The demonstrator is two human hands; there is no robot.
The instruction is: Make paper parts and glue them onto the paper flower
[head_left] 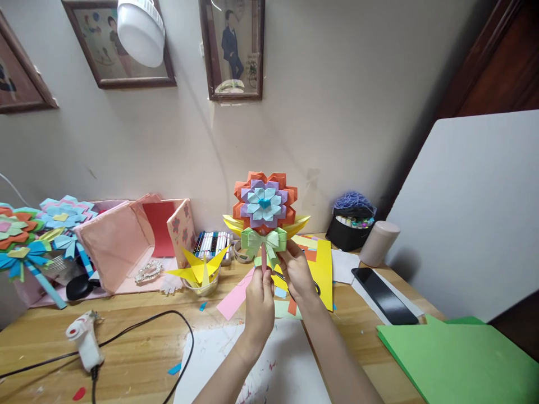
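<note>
I hold a paper flower point(265, 203) upright over the wooden table point(138, 342). It has orange, purple and light blue layers, yellow leaves and a green paper bow point(264, 241) under the bloom. My left hand point(260, 306) is closed around its pink stem point(263, 259). My right hand point(297, 272) pinches the bow's right tail from below.
A white glue gun point(84, 339) with a black cord lies at the front left. Finished paper flowers point(25, 241) and a pink box point(122, 241) stand at the left. Markers point(210, 244), a yellow paper star point(201, 269), a black phone point(384, 295), green paper sheets point(463, 359) and paper scraps lie around.
</note>
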